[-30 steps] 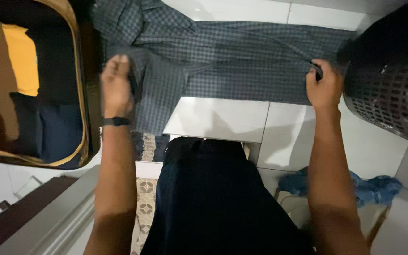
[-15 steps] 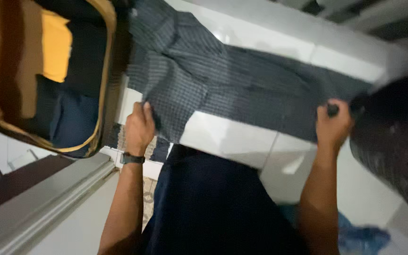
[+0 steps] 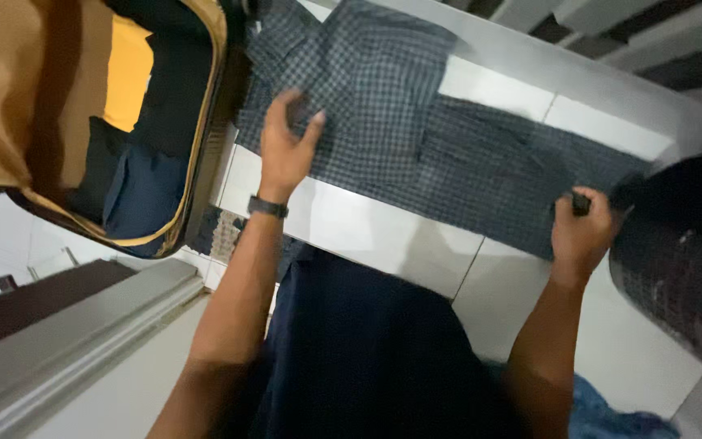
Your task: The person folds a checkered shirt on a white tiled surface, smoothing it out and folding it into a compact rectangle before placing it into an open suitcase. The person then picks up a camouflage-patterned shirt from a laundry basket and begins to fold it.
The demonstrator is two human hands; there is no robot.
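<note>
Left hand (image 3: 286,146) splayed, right hand (image 3: 582,236) pinched.

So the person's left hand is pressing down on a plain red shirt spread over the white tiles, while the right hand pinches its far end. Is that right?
Not quite. The head view shows the shirt is dark grey with a fine check, not plain red. The rest holds: the left hand presses it flat on the white tiles, and the right hand pinches its far end.

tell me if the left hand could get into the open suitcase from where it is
Probably yes. The left hand lies flat on the checked shirt, right beside the open suitcase, whose lid is folded back. Nothing stands between them, and the fingers hold nothing.
</note>
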